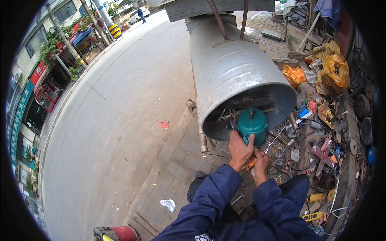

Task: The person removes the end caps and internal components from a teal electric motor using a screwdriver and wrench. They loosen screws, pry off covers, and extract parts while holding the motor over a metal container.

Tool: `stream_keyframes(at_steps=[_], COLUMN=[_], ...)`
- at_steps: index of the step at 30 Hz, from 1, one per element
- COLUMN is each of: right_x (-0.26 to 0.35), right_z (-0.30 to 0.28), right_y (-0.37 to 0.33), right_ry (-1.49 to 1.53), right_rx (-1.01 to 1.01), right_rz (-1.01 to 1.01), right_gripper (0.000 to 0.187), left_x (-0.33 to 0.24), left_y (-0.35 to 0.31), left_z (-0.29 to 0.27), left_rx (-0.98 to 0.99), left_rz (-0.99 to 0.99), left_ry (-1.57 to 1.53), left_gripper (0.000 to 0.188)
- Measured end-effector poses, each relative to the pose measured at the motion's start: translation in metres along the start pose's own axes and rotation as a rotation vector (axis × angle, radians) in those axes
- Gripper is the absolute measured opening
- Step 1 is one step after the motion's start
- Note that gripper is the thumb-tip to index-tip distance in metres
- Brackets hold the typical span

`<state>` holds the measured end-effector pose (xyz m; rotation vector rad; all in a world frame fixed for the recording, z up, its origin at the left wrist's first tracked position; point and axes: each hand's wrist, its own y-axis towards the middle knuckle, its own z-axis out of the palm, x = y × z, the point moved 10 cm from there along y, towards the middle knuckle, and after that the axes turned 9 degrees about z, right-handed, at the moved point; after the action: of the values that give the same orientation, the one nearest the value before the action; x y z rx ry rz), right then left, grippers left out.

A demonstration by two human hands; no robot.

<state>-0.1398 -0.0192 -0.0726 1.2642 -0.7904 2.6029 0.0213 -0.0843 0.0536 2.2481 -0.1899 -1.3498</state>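
Motor [252, 125], green, shaft end up, at the mouth of the metal duct [237, 66]. Left hand [240, 150] grips its near side; right hand [260, 165] curled just below, by orange-handled tool [251, 164], grip unclear. Looks mid-job: motor positioned, wires [230, 114] seem loose, fastening apparently unfinished.

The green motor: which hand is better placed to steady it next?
Probably the left hand: it is up against the side of the motor. The right hand is lower, beside an orange handle.
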Motion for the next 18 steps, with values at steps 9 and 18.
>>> stream_keyframes(at_steps=[9, 18], right_x=[-0.0015, -0.0046], right_z=[-0.0051, -0.0031], right_y=[0.0025, 0.0041], right_ry=[-0.085, -0.011], right_rx=[-0.055, 0.021], right_rz=[0.003, -0.015], right_gripper=[0.010, 0.011], left_x=[0.0001, -0.0001], left_y=[-0.0003, -0.0001], left_z=[0.0006, 0.0002], left_rx=[0.006, -0.004], left_rz=[0.004, 0.012], left_ry=[0.012, 0.003], left_gripper=[0.064, 0.065])
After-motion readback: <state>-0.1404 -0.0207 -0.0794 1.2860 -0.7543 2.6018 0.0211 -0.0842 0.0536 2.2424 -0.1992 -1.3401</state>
